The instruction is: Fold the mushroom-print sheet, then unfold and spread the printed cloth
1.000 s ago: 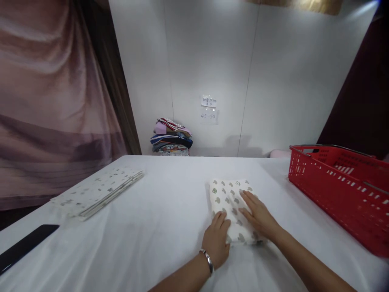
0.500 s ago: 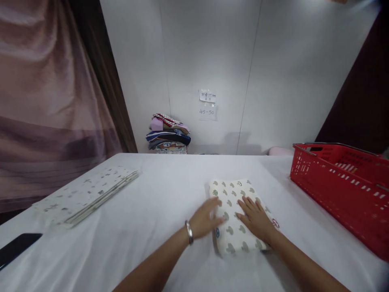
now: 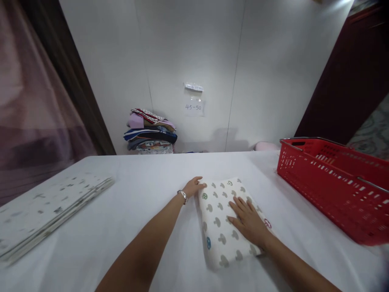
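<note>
A folded white cloth point(image 3: 217, 211) printed with grey mushrooms and a few green, blue and red motifs lies in front of me on the white-covered table point(image 3: 146, 178). My left hand point(image 3: 193, 187), with a silver bracelet at the wrist, is at the cloth's far left corner. Its thumb and fingers close on that corner; the fingertips are partly hidden. Flat on the right half of the cloth rests my right hand point(image 3: 248, 221), fingers spread and pressing on the top layer.
On the left lies a folded stack of white printed fabric point(image 3: 60, 202). A red plastic basket point(image 3: 322, 194) with metal handles stands at the right. Behind the table, a pile of folded clothes point(image 3: 152, 132) sits against the wall under a paper sign point(image 3: 195, 108).
My left hand has moved from the cloth's left side out to its far left corner. My right hand stays flat on the cloth. The view has turned somewhat to the right.
</note>
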Motion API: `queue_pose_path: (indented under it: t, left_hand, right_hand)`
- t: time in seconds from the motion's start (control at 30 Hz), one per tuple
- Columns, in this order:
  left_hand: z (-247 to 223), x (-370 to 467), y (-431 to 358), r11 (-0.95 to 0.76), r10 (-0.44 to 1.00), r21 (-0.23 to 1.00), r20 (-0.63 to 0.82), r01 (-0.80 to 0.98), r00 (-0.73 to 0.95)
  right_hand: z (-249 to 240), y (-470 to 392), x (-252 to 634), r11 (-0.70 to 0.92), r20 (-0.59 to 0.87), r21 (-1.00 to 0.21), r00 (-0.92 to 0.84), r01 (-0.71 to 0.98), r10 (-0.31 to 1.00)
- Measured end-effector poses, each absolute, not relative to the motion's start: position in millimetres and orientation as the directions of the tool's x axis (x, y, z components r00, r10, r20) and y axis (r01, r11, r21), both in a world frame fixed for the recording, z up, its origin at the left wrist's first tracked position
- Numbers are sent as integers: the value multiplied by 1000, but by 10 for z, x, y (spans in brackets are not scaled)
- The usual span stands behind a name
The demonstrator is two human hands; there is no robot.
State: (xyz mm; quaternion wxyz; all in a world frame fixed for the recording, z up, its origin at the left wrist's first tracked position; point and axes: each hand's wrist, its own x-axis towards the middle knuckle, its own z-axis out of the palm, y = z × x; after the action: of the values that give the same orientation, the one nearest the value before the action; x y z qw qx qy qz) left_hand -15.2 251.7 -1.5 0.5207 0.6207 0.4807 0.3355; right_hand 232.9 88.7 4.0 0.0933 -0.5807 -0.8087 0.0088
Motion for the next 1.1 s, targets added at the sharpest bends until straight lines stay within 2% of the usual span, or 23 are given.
queue_pose_path:
  t: [0.3,0.53,0.73,0.9,1.1]
  left_hand:
    - [33,-51,2606,-47,899,979,-45,199,436]
    - [13,-20,2612,-26,905,997,-9,76,425]
    - [72,-33,2624,-21,889,964,-103,265,445]
    - [123,-18,2615,-51,878,971,-67,233,475]
    - [71,-75,2620,-144,929,835,-70,531,363]
  right_hand:
    - [11,899,2344,317,135,-145,-299,937,945]
    - [-13,902,2355,319,146,-122,-301,940,942]
    - [-30,903,2364,331,160,-127,-310,935,937]
    - [-28,902,2369,316,143,-126,-298,940,944]
    - [-28,891,2381,334,158,-139,-312,932,937]
